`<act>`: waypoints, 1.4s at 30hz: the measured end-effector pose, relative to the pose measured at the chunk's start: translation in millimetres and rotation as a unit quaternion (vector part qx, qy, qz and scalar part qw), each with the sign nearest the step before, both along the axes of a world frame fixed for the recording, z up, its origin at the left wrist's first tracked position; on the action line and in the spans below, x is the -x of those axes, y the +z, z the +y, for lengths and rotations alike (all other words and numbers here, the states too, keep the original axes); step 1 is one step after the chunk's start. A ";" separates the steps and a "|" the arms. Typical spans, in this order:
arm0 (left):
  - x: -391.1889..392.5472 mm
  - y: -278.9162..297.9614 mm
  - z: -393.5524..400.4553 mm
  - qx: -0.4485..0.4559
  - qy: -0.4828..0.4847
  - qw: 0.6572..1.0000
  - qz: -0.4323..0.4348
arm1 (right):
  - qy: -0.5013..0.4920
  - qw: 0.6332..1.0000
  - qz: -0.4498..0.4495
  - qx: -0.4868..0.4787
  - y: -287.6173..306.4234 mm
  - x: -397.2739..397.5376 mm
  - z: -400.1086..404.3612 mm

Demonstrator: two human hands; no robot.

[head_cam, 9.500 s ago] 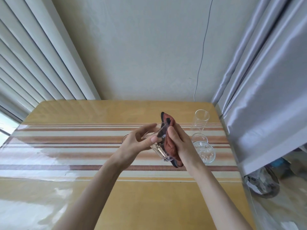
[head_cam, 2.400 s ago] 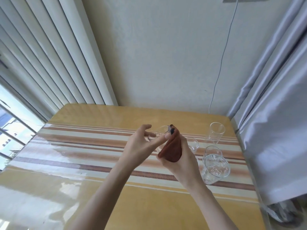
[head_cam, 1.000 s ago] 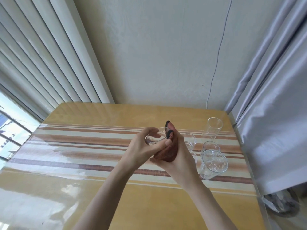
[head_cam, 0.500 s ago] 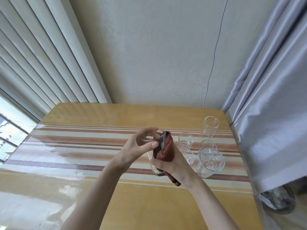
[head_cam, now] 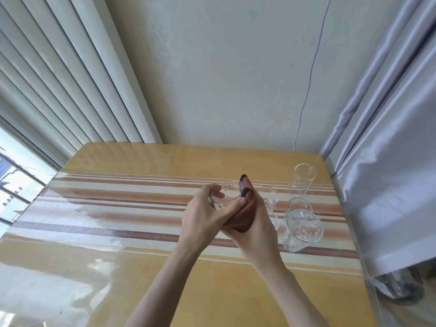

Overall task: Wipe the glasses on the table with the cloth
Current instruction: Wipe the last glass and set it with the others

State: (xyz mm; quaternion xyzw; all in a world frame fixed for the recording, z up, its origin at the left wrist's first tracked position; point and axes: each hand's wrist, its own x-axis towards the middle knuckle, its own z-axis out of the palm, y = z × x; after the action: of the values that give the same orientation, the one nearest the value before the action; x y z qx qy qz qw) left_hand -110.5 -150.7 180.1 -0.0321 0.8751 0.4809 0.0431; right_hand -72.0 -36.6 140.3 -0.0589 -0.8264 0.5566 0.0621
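A clear drinking glass (head_cam: 225, 194) is held above the table, tilted with its mouth toward the left. My left hand (head_cam: 207, 215) grips its rim with thumb and fingers. My right hand (head_cam: 256, 228) presses a reddish-brown cloth (head_cam: 244, 214) with a dark edge around the glass's body and base. Several other clear glasses stand on the table to the right: a tall one (head_cam: 302, 182), a small one (head_cam: 269, 199), another (head_cam: 298, 206) and a wide patterned tumbler (head_cam: 300, 231).
The table (head_cam: 118, 232) is yellow with brown and cream stripes under a shiny clear cover. Vertical blinds (head_cam: 59, 79) and a window lie left, a grey curtain (head_cam: 389, 161) hangs along the right edge, and a wall with a thin cable (head_cam: 309, 76) stands behind.
The glass has tipped from nearly upright to lying sideways, mouth to the left. My right hand with the cloth has shifted around its base. The view has drifted slightly.
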 end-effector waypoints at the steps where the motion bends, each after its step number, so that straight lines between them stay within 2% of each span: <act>1: 1.9 -0.7 -4.2 -0.019 -0.021 1.000 -0.007 | 0.020 1.000 -0.003 0.011 3.4 2.4 2.9; 7: 19.1 -0.9 -27.3 -0.176 -0.128 0.975 -0.038 | 0.184 0.971 -0.067 0.137 16.2 27.1 25.1; 12: 27.5 -8.6 -35.5 -0.238 -0.164 0.955 -0.058 | 0.224 0.948 -0.116 0.196 5.4 29.2 21.6; 15: 24.9 -12.9 -36.3 -0.221 -0.170 0.958 -0.067 | 0.209 0.946 -0.115 0.220 -6.2 23.3 17.0; 18: 19.9 -13.4 -32.9 -0.171 -0.128 0.975 -0.052 | 0.167 0.950 -0.095 0.245 -12.6 19.6 14.2; 24: 6.5 -5.6 -9.5 -0.063 -0.007 0.998 -0.003 | 0.110 0.978 -0.047 0.170 -17.0 22.2 8.3; 27: 8.3 -9.2 -7.3 -0.112 0.018 0.994 -0.003 | 0.117 0.979 -0.043 0.159 -18.5 23.3 8.3; 32: 15.1 -18.3 -16.5 -0.174 -0.039 0.984 0.009 | 0.136 0.962 -0.112 0.206 -21.9 29.4 13.1; 42: 2.2 -50.2 -13.1 -0.124 -0.015 0.988 0.089 | 0.035 0.939 -0.181 0.291 -48.3 22.6 5.4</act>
State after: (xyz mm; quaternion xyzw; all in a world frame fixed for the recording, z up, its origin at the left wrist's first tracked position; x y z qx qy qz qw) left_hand -112.7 -163.8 129.8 0.0291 0.8096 0.5857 -0.0238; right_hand -94.6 -31.2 92.0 -0.1448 -0.6269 0.7548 -0.1279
